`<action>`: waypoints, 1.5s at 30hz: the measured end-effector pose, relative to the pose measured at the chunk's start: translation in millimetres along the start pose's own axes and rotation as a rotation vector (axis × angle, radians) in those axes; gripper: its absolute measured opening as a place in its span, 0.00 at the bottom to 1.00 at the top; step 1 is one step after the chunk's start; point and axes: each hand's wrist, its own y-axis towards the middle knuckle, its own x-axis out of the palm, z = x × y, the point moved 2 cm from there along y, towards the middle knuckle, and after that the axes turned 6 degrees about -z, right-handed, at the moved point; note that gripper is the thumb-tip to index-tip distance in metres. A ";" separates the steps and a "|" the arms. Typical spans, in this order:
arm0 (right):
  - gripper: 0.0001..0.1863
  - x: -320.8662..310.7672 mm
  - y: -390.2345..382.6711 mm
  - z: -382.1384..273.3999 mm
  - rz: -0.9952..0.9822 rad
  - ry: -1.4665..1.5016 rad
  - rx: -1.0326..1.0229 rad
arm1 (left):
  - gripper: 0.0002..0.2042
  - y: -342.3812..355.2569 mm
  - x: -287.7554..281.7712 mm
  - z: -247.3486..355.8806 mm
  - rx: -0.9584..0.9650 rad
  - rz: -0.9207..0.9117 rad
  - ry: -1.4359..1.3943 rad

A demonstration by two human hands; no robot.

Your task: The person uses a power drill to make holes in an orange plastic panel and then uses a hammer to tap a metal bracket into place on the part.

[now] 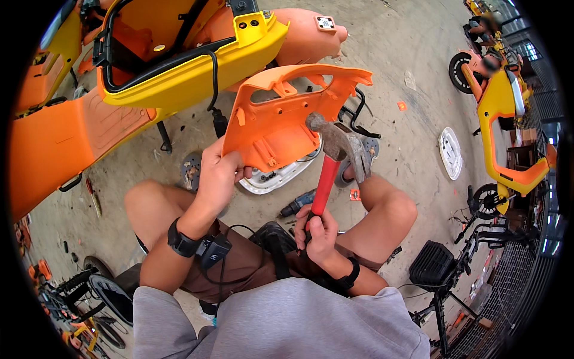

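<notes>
My left hand [221, 175] grips the lower left edge of an orange plastic scooter panel [287, 119], holding it up in front of me with its ribbed side with small posts facing me. In my right hand [317, 234] is a claw hammer [326, 182] with a red handle and a worn metal head. The hammer stands upright, its head overlapping the panel's right part; whether they touch I cannot tell. Behind the panel, a white tray-like part [278, 181] with small dark pieces in it lies on the floor. A cordless drill [297, 203] lies close to the hammer's handle.
A yellow and orange scooter body [197, 75] stands close at the left, a black cable hanging from it. Farther right are a white oval part [450, 153], another yellow scooter [496, 143] and a black basket [431, 265] on a frame. Another person [481, 30] crouches far off.
</notes>
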 end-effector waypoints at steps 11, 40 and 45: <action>0.16 3.5 3.5 -3.8 -0.070 0.023 0.101 | 0.10 -3.0 4.2 -5.8 -0.065 -0.078 -0.039; 0.20 -1.1 1.1 1.9 -0.046 -0.179 -0.176 | 0.13 -8.8 6.1 -6.2 0.077 -0.145 0.021; 0.19 4.1 2.9 -0.7 -0.077 -0.165 -0.049 | 0.11 -5.7 1.4 -14.3 0.073 -0.109 -0.055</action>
